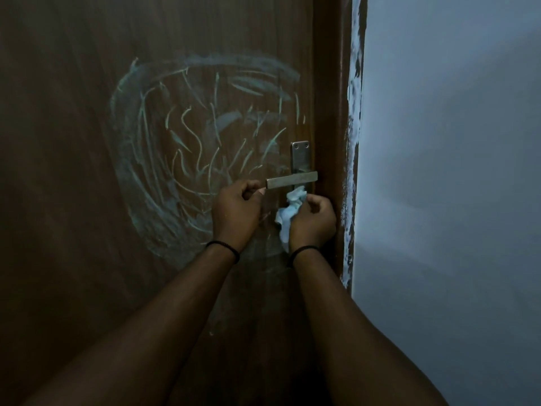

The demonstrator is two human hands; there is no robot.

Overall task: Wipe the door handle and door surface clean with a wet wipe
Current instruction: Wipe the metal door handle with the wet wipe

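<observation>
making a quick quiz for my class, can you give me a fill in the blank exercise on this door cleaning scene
1. The crumpled wet wipe is held in the ____ hand.
2. The left hand pinches the free end of the metal door ____.
3. The chalk scribbles on the brown door are enclosed in a smeared shape that is roughly a ____.
4. Each wrist wears a thin black ____.

Missing words: right; handle; circle; band
</observation>
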